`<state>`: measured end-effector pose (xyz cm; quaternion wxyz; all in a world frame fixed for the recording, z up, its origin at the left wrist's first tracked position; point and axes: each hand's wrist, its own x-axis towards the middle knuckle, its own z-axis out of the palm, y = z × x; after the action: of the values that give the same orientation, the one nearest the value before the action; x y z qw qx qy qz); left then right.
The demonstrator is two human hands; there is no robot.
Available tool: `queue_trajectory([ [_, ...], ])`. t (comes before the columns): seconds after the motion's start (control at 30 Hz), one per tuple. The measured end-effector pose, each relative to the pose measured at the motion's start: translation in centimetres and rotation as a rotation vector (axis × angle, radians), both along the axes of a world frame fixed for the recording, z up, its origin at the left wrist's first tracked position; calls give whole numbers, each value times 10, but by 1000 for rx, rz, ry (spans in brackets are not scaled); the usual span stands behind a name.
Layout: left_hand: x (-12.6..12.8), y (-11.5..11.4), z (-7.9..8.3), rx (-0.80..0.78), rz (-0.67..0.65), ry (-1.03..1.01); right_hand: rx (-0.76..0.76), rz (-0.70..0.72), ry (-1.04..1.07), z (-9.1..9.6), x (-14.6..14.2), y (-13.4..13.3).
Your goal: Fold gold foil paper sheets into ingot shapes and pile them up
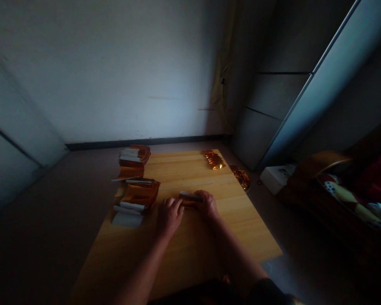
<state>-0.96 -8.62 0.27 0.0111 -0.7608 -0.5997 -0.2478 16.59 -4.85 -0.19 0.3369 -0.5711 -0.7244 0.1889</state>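
right hand [205, 204] gripping gold foil packet [189, 199], left hand [169, 216] beside it, wooden table [190, 250]

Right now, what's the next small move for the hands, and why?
Probably slide the gold foil packet left and set it on the gold foil stack: the left hand and right hand both have it, and that stack lies just left of them on the wooden table.

This looks like a bedroom in a home, with a wooden bed [305, 199] under a patterned quilt [343, 195] beside a tall grey wardrobe [273, 93].
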Motion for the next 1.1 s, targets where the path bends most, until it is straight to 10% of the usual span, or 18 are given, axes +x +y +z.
queue_trajectory([
  [0.37,-1,5,-18,205,48,-138,164,35,45,-17,1,4],
  [1.1,-4,6,-16,127,1,-158,188,85,-223,-9,0,0],
])
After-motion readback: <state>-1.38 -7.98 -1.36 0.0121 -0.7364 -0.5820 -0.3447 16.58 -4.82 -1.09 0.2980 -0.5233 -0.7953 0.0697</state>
